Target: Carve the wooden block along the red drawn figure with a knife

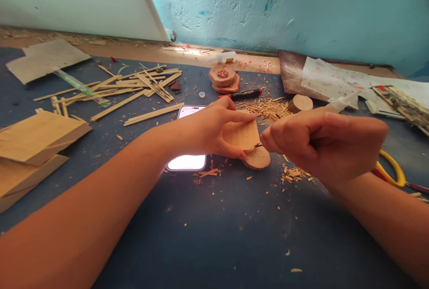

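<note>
My left hand (223, 128) is closed round a small pale wooden block (241, 133), thumb at the near edge and fingers along the far edge. Beneath the block's near corner sits a round wood slice (258, 158). My right hand (311, 139) makes a fist to the right of the block. Out of it pokes the dark thin tip of a carving tool (258, 145), touching the block's rough right edge; the fist hides the rest. A lit phone (187, 162) lies partly under my left wrist.
Thin wooden sticks (134, 85) lie scattered at the back left, beyond stacked wooden blocks (40, 139). Behind my hands are red-rimmed wood slices (223, 74), a black marker (243, 94) and wood shavings (268, 109). Yellow-handled scissors (395, 170) lie at the right.
</note>
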`<state>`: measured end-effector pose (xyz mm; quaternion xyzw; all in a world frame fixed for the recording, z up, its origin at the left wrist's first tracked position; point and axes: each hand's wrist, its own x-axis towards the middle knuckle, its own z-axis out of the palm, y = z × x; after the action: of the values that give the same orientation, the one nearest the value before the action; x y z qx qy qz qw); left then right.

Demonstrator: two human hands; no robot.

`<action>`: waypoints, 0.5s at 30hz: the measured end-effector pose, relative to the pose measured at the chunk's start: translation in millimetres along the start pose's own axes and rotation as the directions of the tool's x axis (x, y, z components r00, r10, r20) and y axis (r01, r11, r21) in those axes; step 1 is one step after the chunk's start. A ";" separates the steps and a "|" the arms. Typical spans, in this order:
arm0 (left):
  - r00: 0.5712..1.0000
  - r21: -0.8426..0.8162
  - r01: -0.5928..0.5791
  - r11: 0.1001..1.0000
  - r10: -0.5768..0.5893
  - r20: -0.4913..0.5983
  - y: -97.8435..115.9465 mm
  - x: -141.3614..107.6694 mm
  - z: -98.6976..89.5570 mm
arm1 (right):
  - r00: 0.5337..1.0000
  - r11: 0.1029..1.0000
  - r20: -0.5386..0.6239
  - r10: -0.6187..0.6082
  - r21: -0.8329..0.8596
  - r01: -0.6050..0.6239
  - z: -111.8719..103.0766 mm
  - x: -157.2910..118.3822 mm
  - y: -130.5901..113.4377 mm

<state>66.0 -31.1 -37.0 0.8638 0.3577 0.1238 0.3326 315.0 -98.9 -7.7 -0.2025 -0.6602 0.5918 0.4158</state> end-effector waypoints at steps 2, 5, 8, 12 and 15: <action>1.000 -0.006 -0.010 1.000 0.010 0.002 -0.9 0.3 0.5 | 1.000 1.000 -0.030 -0.007 -0.011 0.007 1.4 0.1 2.8; 1.000 -0.004 -0.009 1.000 0.009 0.009 0.2 0.6 0.3 | 0.998 0.997 -0.056 -0.005 -0.082 0.000 4.0 -0.9 1.1; 1.000 0.012 0.001 1.000 -0.001 0.018 3.2 0.8 -0.2 | 1.000 0.997 -0.005 -0.021 -0.076 0.020 5.3 -2.1 -4.2; 1.000 -0.004 0.018 1.000 -0.018 0.020 6.3 1.2 -0.4 | 0.996 0.992 -0.093 -0.003 -0.130 -0.009 7.6 -4.8 -7.9; 0.999 -0.011 0.027 1.000 -0.026 0.028 7.5 1.3 -0.5 | 0.995 0.993 -0.103 -0.010 -0.121 -0.003 8.7 -6.0 -7.2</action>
<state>70.8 -33.9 -31.7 0.8586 0.3637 0.1093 0.3442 313.1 -110.3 -2.4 -0.2566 -0.6728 0.5386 0.4375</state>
